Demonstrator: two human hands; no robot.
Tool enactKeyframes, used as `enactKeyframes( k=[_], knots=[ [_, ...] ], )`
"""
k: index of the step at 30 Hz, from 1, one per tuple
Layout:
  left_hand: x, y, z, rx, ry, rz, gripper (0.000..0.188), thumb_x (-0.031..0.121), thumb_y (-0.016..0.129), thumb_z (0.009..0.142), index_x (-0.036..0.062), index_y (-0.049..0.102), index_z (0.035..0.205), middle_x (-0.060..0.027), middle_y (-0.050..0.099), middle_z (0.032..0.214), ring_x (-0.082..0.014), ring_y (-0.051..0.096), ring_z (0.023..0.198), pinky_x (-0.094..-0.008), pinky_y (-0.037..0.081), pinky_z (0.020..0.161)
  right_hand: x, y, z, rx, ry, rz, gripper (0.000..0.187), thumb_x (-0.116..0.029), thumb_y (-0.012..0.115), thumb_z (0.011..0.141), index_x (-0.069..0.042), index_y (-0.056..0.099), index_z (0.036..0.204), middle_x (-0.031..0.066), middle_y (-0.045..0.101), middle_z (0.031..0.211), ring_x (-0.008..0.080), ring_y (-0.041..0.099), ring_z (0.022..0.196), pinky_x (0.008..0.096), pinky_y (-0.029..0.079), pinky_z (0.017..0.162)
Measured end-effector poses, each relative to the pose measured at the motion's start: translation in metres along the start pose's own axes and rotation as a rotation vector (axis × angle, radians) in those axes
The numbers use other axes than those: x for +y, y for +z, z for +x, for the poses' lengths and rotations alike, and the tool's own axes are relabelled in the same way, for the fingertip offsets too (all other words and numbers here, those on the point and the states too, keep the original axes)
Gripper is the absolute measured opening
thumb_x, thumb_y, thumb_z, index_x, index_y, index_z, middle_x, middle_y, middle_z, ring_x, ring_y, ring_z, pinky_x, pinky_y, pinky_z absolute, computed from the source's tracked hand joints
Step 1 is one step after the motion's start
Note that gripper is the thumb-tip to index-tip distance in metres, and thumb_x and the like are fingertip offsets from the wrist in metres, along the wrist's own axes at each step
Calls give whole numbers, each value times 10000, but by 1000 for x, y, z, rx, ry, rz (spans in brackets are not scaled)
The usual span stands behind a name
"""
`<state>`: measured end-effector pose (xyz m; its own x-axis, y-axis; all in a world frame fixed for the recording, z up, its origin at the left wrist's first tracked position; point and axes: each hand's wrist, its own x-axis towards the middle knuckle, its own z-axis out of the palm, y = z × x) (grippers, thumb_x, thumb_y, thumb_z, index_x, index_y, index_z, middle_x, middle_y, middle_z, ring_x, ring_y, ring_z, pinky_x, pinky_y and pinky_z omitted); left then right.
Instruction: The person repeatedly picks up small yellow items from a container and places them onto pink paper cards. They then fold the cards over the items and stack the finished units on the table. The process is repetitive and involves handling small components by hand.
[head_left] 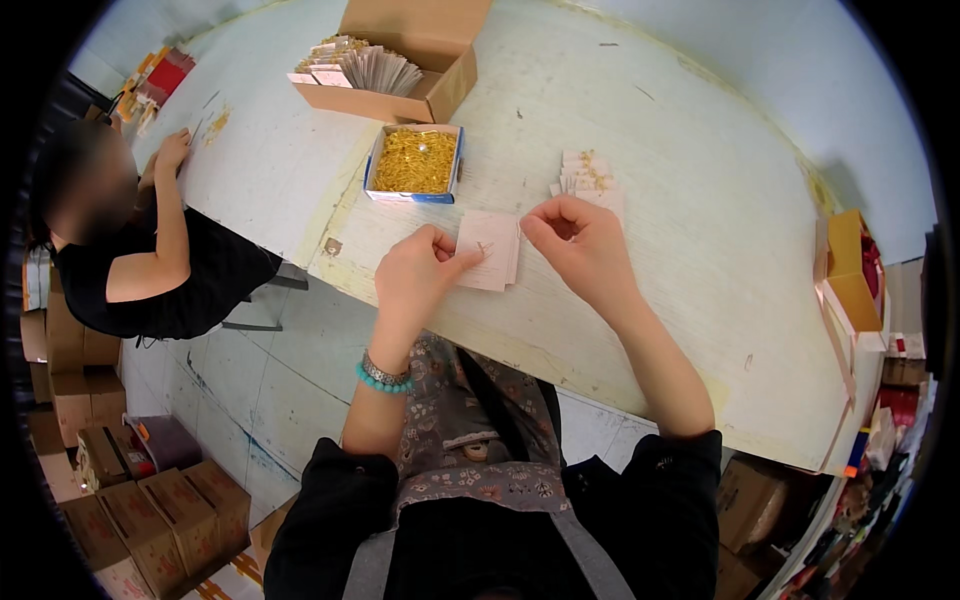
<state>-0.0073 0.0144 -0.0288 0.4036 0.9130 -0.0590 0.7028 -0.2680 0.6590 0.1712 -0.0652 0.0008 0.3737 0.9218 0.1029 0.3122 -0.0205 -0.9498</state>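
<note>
My left hand (413,268) grips the left side of a few pale pink cards (489,262), its thumb lying across the front one. They are slightly fanned, upright over the near part of the table. At their upper right corner my right hand (582,248) is closed in a pinch. Whatever sits between those fingertips is too small to make out. Just beyond the right hand lies a stack of similar pale cards (588,172) with small gold pieces on them, partly hidden by that hand. A shallow blue-and-white box (456,180) full of small gold metal pieces (415,160) stands beyond my left hand.
An opened cardboard box (455,92) holding rows of finished-looking cards (375,68) stands at the back. A co-worker (150,240) sits at the table's left side. At the right edge is another cardboard box (850,270). Stacked cartons (165,520) fill the lower left floor.
</note>
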Motion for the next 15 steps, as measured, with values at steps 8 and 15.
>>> enactKeyframes(
  k=[8, 15],
  knots=[
    [-21, -8, 19, -199, 79, -237, 287, 270, 663, 817, 1, 619, 728, -132, 609, 668, -247, 588, 599, -335, 437, 553, 16, 5, 7, -151, 114, -90, 190, -172, 658, 836, 17, 663, 841, 25, 639, 712, 73, 555, 643, 239, 448, 587],
    [15, -29, -7, 116, 312, 187, 247, 226, 671, 806, 22, 594, 689, -101, 567, 656, -290, 543, 610, -367, 433, 540, 13, 5, 4, -175, 146, 3, 216, -203, 659, 850, 13, 670, 864, 18, 636, 725, 73, 552, 670, 239, 442, 606]
  ],
)
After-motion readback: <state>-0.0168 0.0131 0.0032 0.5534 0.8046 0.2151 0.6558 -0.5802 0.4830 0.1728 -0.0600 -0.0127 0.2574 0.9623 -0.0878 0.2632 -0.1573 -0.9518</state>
